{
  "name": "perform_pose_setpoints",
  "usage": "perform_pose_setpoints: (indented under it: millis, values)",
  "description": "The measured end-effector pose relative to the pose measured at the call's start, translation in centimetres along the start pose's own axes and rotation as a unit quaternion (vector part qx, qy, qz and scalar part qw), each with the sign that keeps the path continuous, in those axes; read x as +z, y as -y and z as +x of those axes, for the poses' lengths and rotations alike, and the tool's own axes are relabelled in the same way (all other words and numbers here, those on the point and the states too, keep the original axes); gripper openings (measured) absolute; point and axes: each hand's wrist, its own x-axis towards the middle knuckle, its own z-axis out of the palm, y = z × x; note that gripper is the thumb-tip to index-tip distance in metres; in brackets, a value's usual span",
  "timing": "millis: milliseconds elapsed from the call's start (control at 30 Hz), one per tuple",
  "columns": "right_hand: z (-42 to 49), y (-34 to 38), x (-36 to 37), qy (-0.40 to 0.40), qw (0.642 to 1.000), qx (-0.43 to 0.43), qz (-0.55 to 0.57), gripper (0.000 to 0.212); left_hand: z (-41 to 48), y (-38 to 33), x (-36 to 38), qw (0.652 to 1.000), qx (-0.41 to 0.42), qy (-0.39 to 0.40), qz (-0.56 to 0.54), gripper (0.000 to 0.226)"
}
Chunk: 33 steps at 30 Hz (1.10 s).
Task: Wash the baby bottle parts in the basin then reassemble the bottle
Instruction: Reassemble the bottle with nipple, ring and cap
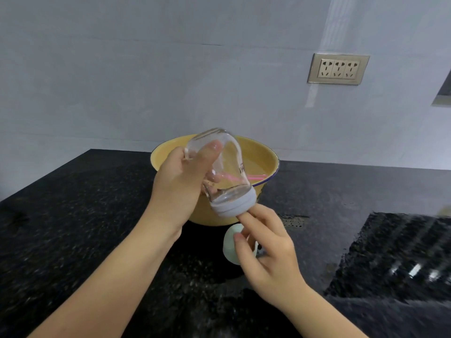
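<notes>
Head view: my left hand (180, 176) grips the glass bottle (234, 162), tilted neck-down over the yellow basin (267, 156); my right hand (268, 242) holds a pale collar (230, 246) just below its threads; reassembly looks begun; next, square the collar to the neck and twist.

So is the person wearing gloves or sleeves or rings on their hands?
No gloves. The left hand and the right hand are both bare, with no rings, watch or bracelets showing. The left forearm and the right forearm are bare too, with no sleeve in view. The fingernails look short and plain.
</notes>
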Motion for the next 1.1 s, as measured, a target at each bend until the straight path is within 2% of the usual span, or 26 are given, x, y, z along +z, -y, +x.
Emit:
perform_pose_setpoints:
  millis: [100, 167, 300, 433, 533, 600, 700, 767, 933, 1033, 1100]
  values:
    - [-0.4, 0.3, 0.1, 0.094, 0.994, 0.007, 0.052, 0.066, -0.2, -0.1, -0.1, 0.998, -0.032, 0.026, -0.037, 0.058]
    - [-0.5, 0.5, 0.1, 0.153, 0.987, 0.025, 0.048, 0.074, -0.5, 0.1, -0.1, 0.997, -0.047, 0.048, -0.045, 0.049]
    - [-0.5, 0.7, 0.2, 0.188, 0.981, 0.045, 0.020, 0.056, -0.8, 0.8, -0.3, 0.996, -0.059, 0.057, -0.017, 0.075]
    - [-0.8, 0.8, 0.6, 0.212, 0.974, 0.076, 0.012, 0.045, -1.3, 0.8, -0.4, 0.997, -0.038, 0.070, 0.021, 0.073]
    - [-0.7, 0.7, 0.7, 0.204, 0.970, 0.130, 0.018, 0.041, -1.9, 0.9, 0.0, 0.998, -0.018, 0.058, 0.026, 0.069]
    - [-0.5, 0.7, 0.6, 0.170, 0.977, 0.127, 0.033, 0.042, -2.0, 1.1, 0.1, 0.998, -0.031, 0.050, 0.016, 0.067]
    - [-0.2, 0.5, 0.4, 0.167, 0.978, 0.105, 0.063, 0.066, -1.8, 1.1, 0.0, 0.996, -0.053, 0.065, 0.014, 0.065]
    - [-0.3, 0.1, 0.4, 0.177, 0.976, 0.102, 0.069, 0.068, -1.7, 1.1, -0.1, 0.995, -0.059, 0.079, 0.015, 0.066]
    - [-0.6, 0.0, 0.3, 0.169, 0.973, 0.132, 0.079, 0.049, -1.6, 1.0, -0.4, 0.994, -0.050, 0.097, 0.021, 0.067]
    - [-0.4, 0.1, 0.3, 0.165, 0.977, 0.110, 0.079, 0.047, -1.6, 0.9, -0.4, 0.995, -0.040, 0.091, 0.028, 0.071]
    - [-0.5, 0.1, 0.2, 0.170, 0.974, 0.126, 0.084, 0.040, -1.5, 0.9, -0.5, 0.995, -0.038, 0.092, 0.023, 0.073]
